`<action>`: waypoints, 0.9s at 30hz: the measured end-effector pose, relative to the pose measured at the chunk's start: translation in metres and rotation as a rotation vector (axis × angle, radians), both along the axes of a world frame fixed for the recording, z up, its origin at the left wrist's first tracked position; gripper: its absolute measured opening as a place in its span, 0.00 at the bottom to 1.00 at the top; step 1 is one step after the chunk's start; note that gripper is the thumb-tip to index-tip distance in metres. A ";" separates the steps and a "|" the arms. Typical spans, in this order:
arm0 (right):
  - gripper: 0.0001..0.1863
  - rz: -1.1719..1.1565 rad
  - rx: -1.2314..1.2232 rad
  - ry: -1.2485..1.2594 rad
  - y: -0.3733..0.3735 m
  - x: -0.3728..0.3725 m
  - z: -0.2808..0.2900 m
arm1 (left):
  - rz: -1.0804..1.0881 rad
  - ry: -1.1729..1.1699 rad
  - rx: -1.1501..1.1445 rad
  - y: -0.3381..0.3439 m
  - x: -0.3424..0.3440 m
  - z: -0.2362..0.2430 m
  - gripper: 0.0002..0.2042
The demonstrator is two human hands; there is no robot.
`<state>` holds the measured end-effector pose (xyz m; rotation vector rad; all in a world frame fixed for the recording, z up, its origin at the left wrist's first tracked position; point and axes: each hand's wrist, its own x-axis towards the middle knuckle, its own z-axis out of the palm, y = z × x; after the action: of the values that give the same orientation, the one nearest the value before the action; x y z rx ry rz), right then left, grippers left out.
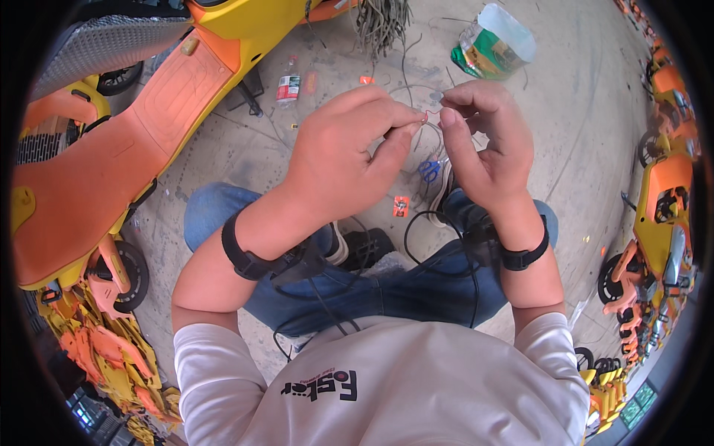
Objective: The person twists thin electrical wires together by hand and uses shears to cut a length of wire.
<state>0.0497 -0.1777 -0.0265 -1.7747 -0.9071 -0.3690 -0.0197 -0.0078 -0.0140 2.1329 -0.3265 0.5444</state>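
Note:
My left hand (349, 152) and my right hand (483, 141) are raised together in front of me, fingertips almost touching. Between thumb and forefinger of both hands I pinch the end of a thin wire (425, 115), which loops down behind my fingers. Blue-handled scissors (429, 170) lie on the concrete floor just below my hands. Both wrists carry black bands, with black cables (416, 223) trailing over my blue jeans (387, 290).
An orange and yellow scooter body (111, 163) lies at the left. More orange and yellow scooter parts (662, 215) line the right edge. A plastic bottle (288, 87), a green and white bag (492, 46), a tangle of wires (381, 22) and a small orange tag (401, 206) lie on the floor.

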 end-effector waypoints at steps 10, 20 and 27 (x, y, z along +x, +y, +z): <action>0.07 0.164 -0.186 -0.019 0.002 0.001 0.001 | 0.008 0.030 0.006 0.004 0.002 -0.003 0.04; 0.04 0.088 -0.265 0.193 -0.009 0.011 0.000 | -0.793 0.958 -0.253 0.029 0.000 0.021 0.15; 0.08 0.305 -0.259 0.345 0.001 -0.007 -0.003 | 0.033 -0.019 -0.117 0.015 0.018 -0.005 0.15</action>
<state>0.0429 -0.1767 -0.0292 -1.8212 -0.9859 0.2554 -0.0019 0.0076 -0.0189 2.0245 -0.2640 0.5886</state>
